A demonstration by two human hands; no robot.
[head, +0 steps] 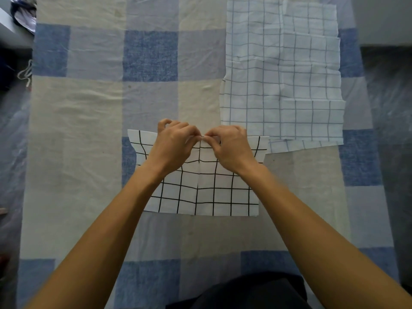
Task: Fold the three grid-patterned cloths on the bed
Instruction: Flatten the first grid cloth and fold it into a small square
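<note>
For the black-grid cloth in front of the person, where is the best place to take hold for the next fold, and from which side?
Probably the two far corners of the black-grid cloth, reached from the near side. It lies flat with a centre crease, and its far edge is free. Both the left hand and right hand now pinch mid-edge, so sliding each grip outward would likely keep it taut.

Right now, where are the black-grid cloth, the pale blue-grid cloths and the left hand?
black-grid cloth [207,192]: head view, flat lower half, below the hands.
pale blue-grid cloths [283,85]: head view, middle of the overlapping spread.
left hand [172,146]: head view, back of the hand.
</note>
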